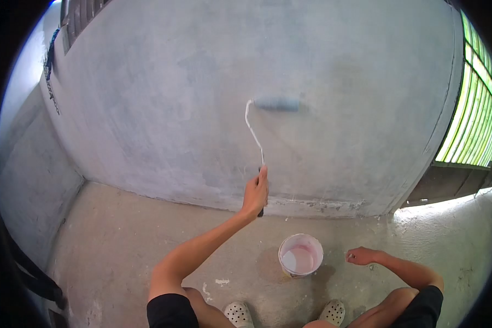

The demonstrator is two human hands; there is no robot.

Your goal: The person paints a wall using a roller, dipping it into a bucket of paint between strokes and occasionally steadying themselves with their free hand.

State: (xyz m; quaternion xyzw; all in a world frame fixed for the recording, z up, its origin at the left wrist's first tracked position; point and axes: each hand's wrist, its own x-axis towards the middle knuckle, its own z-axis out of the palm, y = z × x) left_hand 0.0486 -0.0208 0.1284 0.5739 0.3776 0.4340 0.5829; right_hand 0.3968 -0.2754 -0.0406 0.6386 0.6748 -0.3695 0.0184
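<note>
My left hand (255, 192) is closed around the dark handle of a paint roller (277, 104), held out in front of me. The thin white frame rises from my fist, and the bluish-grey roller sleeve lies against the grey wall (175, 109). On the floor below stands a white paint bucket (315, 262), with pale pinkish-white paint inside. To the right of the bucket and apart from it, my right hand (362, 255) hangs with its fingers curled in, nothing visible in them.
Pale clogs (238, 314) are on my feet, close behind the bucket. Paint spots mark the concrete floor (131, 235). A slatted, bright green-lit opening (473, 109) is at the right. Another wall (33, 147) meets the painted one at the left, with a dark object (38, 279) low beside it.
</note>
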